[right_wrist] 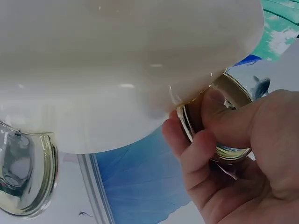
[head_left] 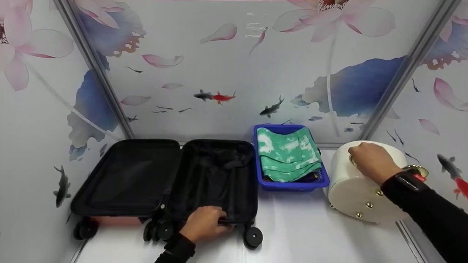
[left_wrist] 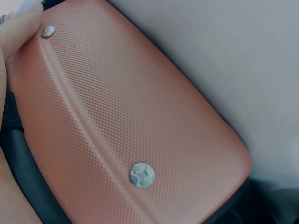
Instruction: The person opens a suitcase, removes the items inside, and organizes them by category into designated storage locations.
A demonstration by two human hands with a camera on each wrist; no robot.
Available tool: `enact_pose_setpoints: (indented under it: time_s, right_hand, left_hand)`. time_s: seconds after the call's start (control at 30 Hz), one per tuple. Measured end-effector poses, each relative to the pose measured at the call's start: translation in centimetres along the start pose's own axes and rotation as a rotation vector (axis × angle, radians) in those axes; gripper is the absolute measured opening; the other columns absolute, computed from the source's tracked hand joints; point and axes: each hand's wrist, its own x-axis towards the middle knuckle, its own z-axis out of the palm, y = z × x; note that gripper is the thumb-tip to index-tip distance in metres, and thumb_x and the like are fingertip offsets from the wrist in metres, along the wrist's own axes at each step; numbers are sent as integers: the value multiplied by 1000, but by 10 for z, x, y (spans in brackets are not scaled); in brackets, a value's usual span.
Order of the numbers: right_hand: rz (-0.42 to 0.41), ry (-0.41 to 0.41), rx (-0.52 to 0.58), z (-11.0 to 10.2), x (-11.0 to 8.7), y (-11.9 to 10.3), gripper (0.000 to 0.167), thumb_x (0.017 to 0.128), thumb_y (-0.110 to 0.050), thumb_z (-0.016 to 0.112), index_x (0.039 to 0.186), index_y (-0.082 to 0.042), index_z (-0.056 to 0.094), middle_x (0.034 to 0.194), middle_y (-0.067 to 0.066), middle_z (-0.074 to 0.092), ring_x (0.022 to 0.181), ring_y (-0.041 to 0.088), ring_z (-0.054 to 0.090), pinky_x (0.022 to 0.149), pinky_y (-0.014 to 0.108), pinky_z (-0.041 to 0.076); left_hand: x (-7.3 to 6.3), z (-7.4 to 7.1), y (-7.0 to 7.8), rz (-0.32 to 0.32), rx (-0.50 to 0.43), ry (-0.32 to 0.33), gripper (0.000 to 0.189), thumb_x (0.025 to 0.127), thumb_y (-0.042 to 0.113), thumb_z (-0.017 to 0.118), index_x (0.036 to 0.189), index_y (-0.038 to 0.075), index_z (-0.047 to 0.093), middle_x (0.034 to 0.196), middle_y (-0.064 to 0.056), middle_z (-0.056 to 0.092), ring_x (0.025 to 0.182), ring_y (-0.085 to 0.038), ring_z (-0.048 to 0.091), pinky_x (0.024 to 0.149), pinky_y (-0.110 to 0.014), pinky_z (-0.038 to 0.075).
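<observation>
An open suitcase (head_left: pixel 215 182) with a black lining lies flat at the left, its two halves side by side. My left hand (head_left: pixel 204 223) grips the near edge of its right half. In the left wrist view, that hand (left_wrist: pixel 18 35) lies along the ribbed pink shell (left_wrist: pixel 112 102), beside a black carry handle (left_wrist: pixel 32 172). At the right stands a white drum-shaped case (head_left: pixel 351 186) with gold studs on its near face. My right hand (head_left: pixel 374 160) holds one of its curved gold handles (right_wrist: pixel 184 121), thumb and fingers around it in the right wrist view.
A blue plastic basket (head_left: pixel 292 187) stands between suitcase and white case, with folded green-and-white cloth (head_left: pixel 289 149) in it. Black wheels (head_left: pixel 253 237) jut from the suitcase's near side. Printed wall panels (head_left: pixel 226 73) enclose the white table (head_left: pixel 292 226) at the back and sides.
</observation>
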Motion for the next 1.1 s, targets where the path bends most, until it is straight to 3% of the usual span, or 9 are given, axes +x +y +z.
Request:
enact_pose_setpoints:
  time_s: [0.17,0.4,0.8,1.1]
  right_hand:
    - [36,58,19,10,7,4,11,90,8,64,85,0,68,78,26,69,67,46,68,60,62,53]
    - [73,142,3,25,24,7,6,97,5,68,95,10,71,86,34,69,72,56,68,67,70,55]
    - [122,273,32,42,52,14,11,94,10,72,103,15,72,93,38,68,76,62,67,69,72,57]
    - [167,331,81,53,71,17,13,100,9,64,109,16,69,100,41,66,84,66,65,71,75,55]
  left_hand:
    - [1,0,0,-13,-5,-27,31,91,62,83,97,32,82,87,15,67,80,-13,69,75,-40,60]
    - [1,-1,0,-19,5,-48,34,92,63,82,99,31,82,88,13,69,81,-15,70,77,-41,61]
    - [1,1,2,15,49,32,32,90,61,84,91,29,80,85,13,68,79,-15,70,69,-39,59]
    - [1,1,0,0,58,12,33,91,63,82,93,30,81,88,13,71,80,-16,71,72,-39,60]
